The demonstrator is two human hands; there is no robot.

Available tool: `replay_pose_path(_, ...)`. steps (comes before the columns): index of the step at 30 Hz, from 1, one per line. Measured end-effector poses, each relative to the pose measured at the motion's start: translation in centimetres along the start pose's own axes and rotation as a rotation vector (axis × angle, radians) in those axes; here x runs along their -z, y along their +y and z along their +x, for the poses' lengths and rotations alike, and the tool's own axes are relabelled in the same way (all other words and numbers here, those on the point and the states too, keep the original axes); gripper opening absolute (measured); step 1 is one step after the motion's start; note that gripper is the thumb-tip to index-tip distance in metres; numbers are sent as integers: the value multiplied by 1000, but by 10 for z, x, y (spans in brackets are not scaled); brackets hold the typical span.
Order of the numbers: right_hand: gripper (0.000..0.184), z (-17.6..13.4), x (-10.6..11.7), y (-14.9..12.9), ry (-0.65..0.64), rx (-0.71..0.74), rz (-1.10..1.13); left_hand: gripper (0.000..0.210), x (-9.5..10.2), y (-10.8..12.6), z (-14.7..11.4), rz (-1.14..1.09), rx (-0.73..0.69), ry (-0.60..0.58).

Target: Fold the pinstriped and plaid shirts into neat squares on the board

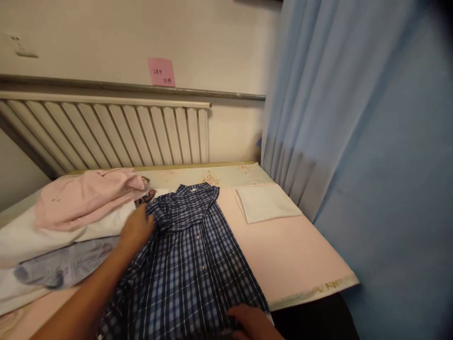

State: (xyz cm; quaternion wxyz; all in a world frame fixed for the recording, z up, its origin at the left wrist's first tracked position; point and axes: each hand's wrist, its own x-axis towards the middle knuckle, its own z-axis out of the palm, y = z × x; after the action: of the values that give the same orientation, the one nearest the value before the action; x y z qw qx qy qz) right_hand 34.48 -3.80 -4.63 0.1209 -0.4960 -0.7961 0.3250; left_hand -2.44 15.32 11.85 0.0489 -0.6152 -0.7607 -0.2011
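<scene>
A dark blue plaid shirt lies spread on the bed, collar toward the wall, with one sleeve folded across its upper front. My left hand is closed on the shirt's left edge near the shoulder; its fingertips are partly hidden. At the shirt's lower right, my right hand grips the cloth near the hem, cut off by the frame's bottom edge. Small buttons show along the shirt's front.
Left of the shirt is a pile with a pink cloth, white bedding and a grey-blue cloth. A folded white ribbed cloth lies to the right. Behind the bed stands a radiator; a blue curtain hangs at right.
</scene>
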Motion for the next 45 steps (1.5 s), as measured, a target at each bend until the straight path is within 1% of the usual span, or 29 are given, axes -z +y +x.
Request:
replay_pose_path(1, 45, -7, 7, 1, 50, -24, 48, 37, -16, 6, -23, -30, -9, -60)
replay_pose_path(4, 30, -22, 28, 17, 293, -100, 168, 32, -64, 23, -97, -321, 28, -386)
replay_pose_path(6, 26, -30, 41, 34, 458, -168, 224, 29, -88, 35, -145, -458, 69, -496)
replay_pose_path(7, 25, -33, 45, 44, 524, -215, 237, 28, -96, 42, -166, -515, 90, -528)
replay_pose_path(8, 25, -37, 49, 52, 573, -260, 246, 26, -101, 48, -184, -546, 78, -559)
replay_pose_path(10, 24, -44, 50, 66, 618, -319, 268, 24, -104, 63, -214, -578, 35, -595)
replay_pose_path(13, 22, -52, 39, 74, 581, -318, 313, 23, -98, 84, -245, -567, -88, -566)
replay_pose_path(16, 21, -56, 24, 68, 518, -289, 335, 22, -92, 99, -272, -487, -297, -496)
replay_pose_path(18, 25, -57, 18, 63, 499, -259, 370, 28, -95, 105, -287, -382, -455, -423)
replay_pose_path(20, 27, -58, 15, 58, 505, -233, 404, 38, -104, 107, -299, -242, -590, -329)
replay_pose_path(22, 28, -58, 13, 56, 531, -215, 420, 42, -117, 107, -306, -113, -689, -228)
replay_pose_path(24, 31, -56, 10, 57, 549, -196, 434, 41, -129, 107, -309, -27, -751, -137)
replay_pose_path(26, 34, -54, 5, 60, 539, -183, 465, 39, -138, 108, -310, 7, -790, -79)
replay_pose_path(27, 33, -52, 3, 62, 520, -181, 485, 37, -141, 109, -310, 8, -800, -78)
replay_pose_path(29, 28, -48, -2, 64, 474, -183, 528, 29, -142, 111, -308, 1, -806, -116)
replay_pose_path(31, 22, -45, -3, 65, 442, -177, 564, 20, -139, 114, -307, 1, -806, -158)
replay_pose_path(32, 23, -44, -3, 64, 433, -171, 577, 18, -137, 115, -306, 4, -808, -162)
replay_pose_path(34, 26, -43, -1, 62, 430, -171, 584, 18, -134, 116, -305, 3, -817, -143)
replay_pose_path(37, 17, -44, 3, 58, 431, -195, 533, 20, -133, 115, -306, -19, -811, -106)
replay_pose_path(39, 9, -46, 5, 56, 458, -192, 458, 19, -133, 113, -307, -38, -803, -95)
replay_pose_path(41, 4, -50, 6, 55, 517, -161, 353, 19, -134, 112, -308, -58, -791, -100)
replay_pose_path(43, 7, -55, 6, 55, 591, -131, 234, 19, -134, 112, -309, -72, -780, -108)
replay_pose_path(45, 10, -61, 5, 56, 638, -131, 121, 19, -135, 111, -309, -83, -779, -105)
